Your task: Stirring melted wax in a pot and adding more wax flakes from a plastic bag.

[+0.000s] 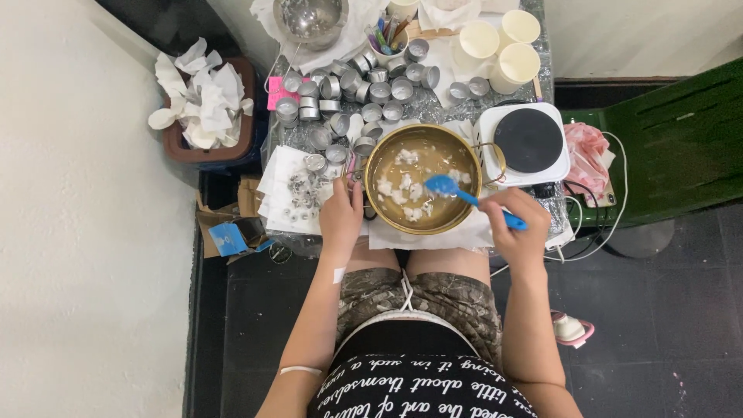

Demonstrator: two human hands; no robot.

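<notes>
A brass-coloured pot [379, 155] stands on the small table in front of me, filled with a brownish liquid and several white chunks [402, 192]. My right hand [517, 224] grips the handle of a blue spoon [450, 186] whose bowl dips into the liquid near the pot's right side. My left hand [341, 213] rests against the pot's left rim, fingers closed at its handle.
Several small metal cups [364, 85] crowd the table behind the pot, with white paper cups [499, 46], a steel bowl [311, 19] and a cup of pens. A white hotplate [528, 141] sits at right, a bin of tissues [205, 104] at left, a green chair [665, 139] far right.
</notes>
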